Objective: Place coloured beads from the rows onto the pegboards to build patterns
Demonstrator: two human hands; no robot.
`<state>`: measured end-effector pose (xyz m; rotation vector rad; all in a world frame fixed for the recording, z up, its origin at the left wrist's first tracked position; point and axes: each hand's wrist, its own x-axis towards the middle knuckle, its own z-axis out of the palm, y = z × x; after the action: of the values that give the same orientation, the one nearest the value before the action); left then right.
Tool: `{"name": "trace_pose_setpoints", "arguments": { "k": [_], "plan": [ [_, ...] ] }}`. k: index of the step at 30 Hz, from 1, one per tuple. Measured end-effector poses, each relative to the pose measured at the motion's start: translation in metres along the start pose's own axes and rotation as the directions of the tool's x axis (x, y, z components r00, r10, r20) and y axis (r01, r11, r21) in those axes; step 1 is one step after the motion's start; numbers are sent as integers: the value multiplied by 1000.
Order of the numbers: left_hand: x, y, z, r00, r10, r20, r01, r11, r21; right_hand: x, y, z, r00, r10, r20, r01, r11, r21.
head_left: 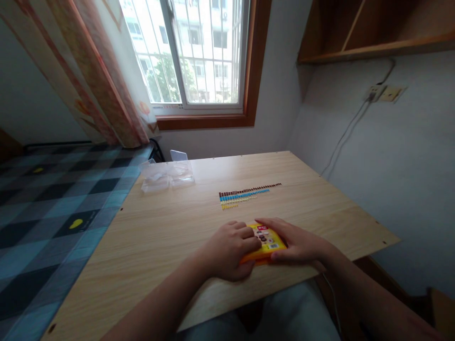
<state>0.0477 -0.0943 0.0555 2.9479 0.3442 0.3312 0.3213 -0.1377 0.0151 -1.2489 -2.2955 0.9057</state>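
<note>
A small yellow-orange box (267, 240) with a printed label lies flat on the wooden table (170, 222), near its front edge. My left hand (227, 250) grips the box's left side with curled fingers. My right hand (296, 241) wraps over its right side and far edge. Beyond the box lie rows of small pieces (245, 195), brown, blue and yellow, lined up side by side.
Clear plastic containers (166, 174) sit at the table's far left. A bed with a checked blue cover (53, 208) runs along the left edge. A window, a curtain, a wall shelf and a socket with a hanging cable are behind and to the right.
</note>
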Motion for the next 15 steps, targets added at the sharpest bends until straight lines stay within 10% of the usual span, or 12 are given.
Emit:
{"name": "trace_pose_setpoints", "arguments": {
  "k": [15],
  "plan": [
    [-8,-16,23,982,-178,55,183,979,-92,-4,3,24,978,-90,-189,82,995,-50]
  ]
}}
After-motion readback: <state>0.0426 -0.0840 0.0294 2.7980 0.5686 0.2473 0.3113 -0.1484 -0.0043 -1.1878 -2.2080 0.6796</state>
